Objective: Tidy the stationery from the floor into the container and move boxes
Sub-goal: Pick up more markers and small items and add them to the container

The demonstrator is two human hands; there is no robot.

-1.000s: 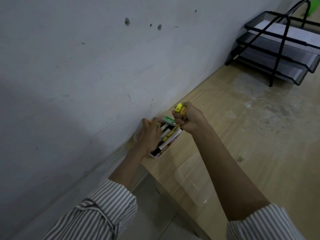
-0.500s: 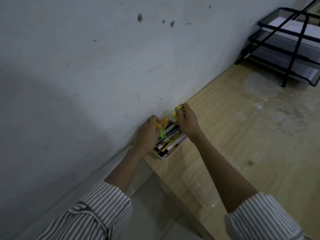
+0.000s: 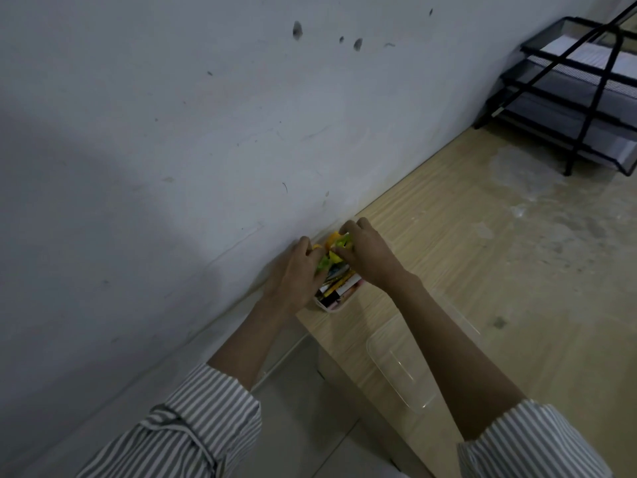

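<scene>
Pinching into the heap, the right hand [image 3: 368,257] has its fingers curled down on the yellow and green pieces of stationery [image 3: 336,267] at the 12 o'clock end of the container [image 3: 339,301]. The fingertips are closed on them, though blur hides which piece they hold. The left hand [image 3: 297,270] curls round the container's 9 o'clock side, its fingers bent over the rim and touching a green piece there.

The container is small and pale-rimmed, packed with pens and markers lying lengthwise. It sits on the corner of a light wooden desk [image 3: 482,270], close against the white wall [image 3: 172,132] at its 10 o'clock.

A clear plastic lid [image 3: 401,372] lies flat on the desk at the container's 5 o'clock, near it but apart, partly under the right forearm. A black mesh tray rack [image 3: 568,98] with white paper in its top tier stands well apart at 2 o'clock, at the desk's far end. Grey striped sleeves [image 3: 193,426] cover both arms at 6 o'clock, above a pale tiled floor [image 3: 310,429].
</scene>
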